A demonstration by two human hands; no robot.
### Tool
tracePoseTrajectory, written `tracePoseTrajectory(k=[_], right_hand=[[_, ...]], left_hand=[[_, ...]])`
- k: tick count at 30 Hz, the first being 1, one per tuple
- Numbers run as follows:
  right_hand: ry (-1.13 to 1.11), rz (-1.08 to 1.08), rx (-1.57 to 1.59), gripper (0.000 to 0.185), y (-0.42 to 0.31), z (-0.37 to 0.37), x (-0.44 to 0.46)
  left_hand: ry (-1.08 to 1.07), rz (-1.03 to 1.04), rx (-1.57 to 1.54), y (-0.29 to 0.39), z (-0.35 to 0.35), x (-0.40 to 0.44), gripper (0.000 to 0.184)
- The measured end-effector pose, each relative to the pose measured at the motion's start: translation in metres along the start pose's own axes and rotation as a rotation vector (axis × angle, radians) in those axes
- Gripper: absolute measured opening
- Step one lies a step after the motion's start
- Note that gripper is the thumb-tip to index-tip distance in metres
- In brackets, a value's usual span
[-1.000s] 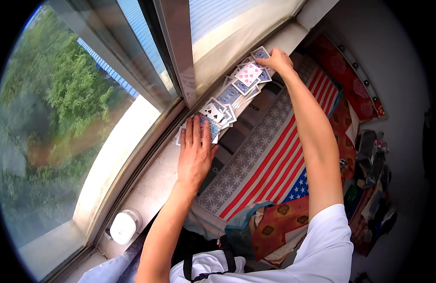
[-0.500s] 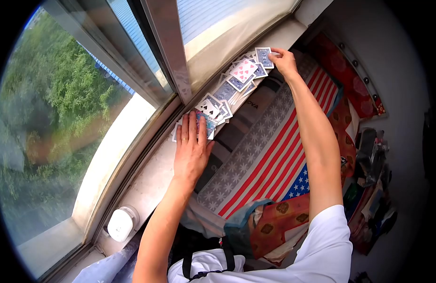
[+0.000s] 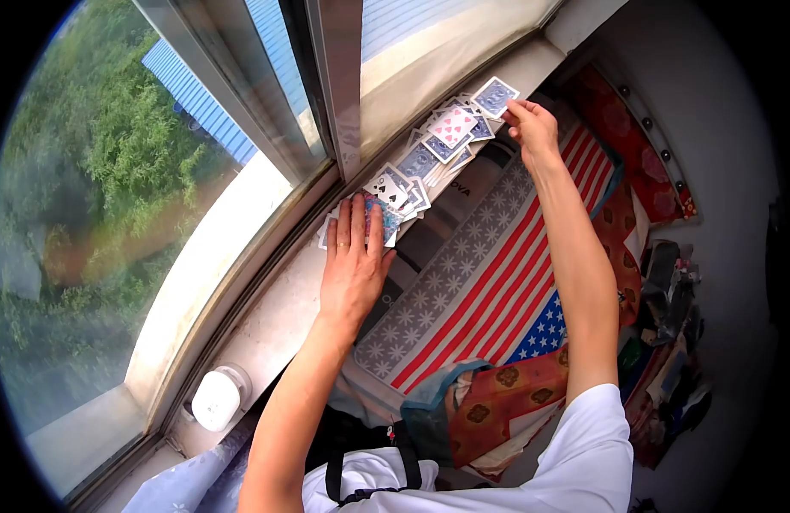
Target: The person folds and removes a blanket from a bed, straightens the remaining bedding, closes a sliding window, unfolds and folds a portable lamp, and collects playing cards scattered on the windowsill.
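Observation:
Playing cards lie in an overlapping row along the window sill [image 3: 266, 333]. My right hand [image 3: 536, 132] pinches one blue-backed playing card [image 3: 496, 97] by its lower right corner, at the far end of the row. Beside it, a card with red hearts [image 3: 452, 126] lies face up on blue-backed cards [image 3: 417, 162]. My left hand [image 3: 354, 269] lies flat with its fingers stretched over the near end of the row. Under those fingers is a card with a teal and pink pattern [image 3: 383, 221], partly hidden. A nine of spades [image 3: 386, 189] shows just above them.
The window frame [image 3: 337, 94] borders the sill on the left. A white rounded case [image 3: 217, 400] stands on the near sill. Below on the right is a bed with a striped, starred cover [image 3: 489, 316] and a patterned reddish cloth [image 3: 506, 402].
My right hand has moved slightly right, and the card it holds is now tilted and farther off the row's end. My left hand stays on the cards. The view has shifted a little.

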State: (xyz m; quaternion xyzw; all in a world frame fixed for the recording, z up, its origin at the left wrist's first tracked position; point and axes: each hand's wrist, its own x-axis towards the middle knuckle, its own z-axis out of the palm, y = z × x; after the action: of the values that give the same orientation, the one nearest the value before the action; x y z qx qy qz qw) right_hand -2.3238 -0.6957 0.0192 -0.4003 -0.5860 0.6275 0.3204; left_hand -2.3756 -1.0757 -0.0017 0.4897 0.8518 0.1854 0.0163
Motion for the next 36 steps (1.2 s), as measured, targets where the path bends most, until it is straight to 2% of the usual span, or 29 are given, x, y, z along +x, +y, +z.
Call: tracePoseTrajectory(k=[3, 4, 7, 11, 12, 15, 19, 20, 23, 24, 28, 31, 36], right_hand=[[-0.11, -0.014, -0.21, 0.026, -0.004, 0.024, -0.043], [0.012, -0.152, -0.479, 0.035, 0.006, 0.025, -0.041], [0.208, -0.398, -0.844, 0.039, 0.019, 0.01, -0.016], [0.234, -0.254, -1.14, 0.057, 0.025, 0.007, 0.028], [0.148, -0.107, -1.134, 0.067, 0.019, 0.008, 0.035], [0.103, -0.089, -1.197, 0.071, 0.006, 0.017, 0.028], [-0.005, -0.084, -1.198, 0.069, 0.008, 0.012, 0.035], [0.009, -0.166, -1.216, 0.062, 0.013, 0.01, 0.036], [-0.046, -0.053, -1.082, 0.052, 0.019, 0.004, 0.042], [-0.071, 0.083, -0.931, 0.052, 0.001, 0.013, 0.021], [-0.022, 0.007, -0.79, 0.046, 0.032, -0.003, 0.041], [0.017, 0.088, -0.537, 0.04, 0.024, 0.001, 0.025], [0.178, -0.098, -0.312, 0.029, 0.013, -0.011, 0.027]], left_hand=[[0.014, -0.006, -0.013, 0.001, 0.0, 0.0, 0.077], [0.014, -0.006, -0.015, 0.001, 0.0, 0.0, 0.077], [0.016, -0.007, -0.016, 0.0, 0.001, 0.001, 0.076], [0.005, -0.005, 0.0, 0.0, 0.002, 0.001, 0.076], [0.001, -0.006, 0.005, 0.0, 0.001, 0.001, 0.076], [0.012, 0.005, 0.002, -0.001, 0.001, 0.0, 0.075], [0.007, 0.002, -0.008, 0.0, -0.001, 0.002, 0.075], [0.007, 0.0, -0.01, 0.0, -0.001, 0.002, 0.075], [0.015, 0.001, -0.019, 0.001, -0.003, 0.0, 0.075], [0.02, 0.005, -0.022, 0.001, -0.002, 0.0, 0.075], [0.019, 0.007, -0.011, 0.0, 0.001, 0.0, 0.076], [0.016, 0.004, -0.008, 0.0, 0.0, 0.0, 0.076], [0.02, 0.006, -0.013, 0.0, 0.0, 0.0, 0.075]])
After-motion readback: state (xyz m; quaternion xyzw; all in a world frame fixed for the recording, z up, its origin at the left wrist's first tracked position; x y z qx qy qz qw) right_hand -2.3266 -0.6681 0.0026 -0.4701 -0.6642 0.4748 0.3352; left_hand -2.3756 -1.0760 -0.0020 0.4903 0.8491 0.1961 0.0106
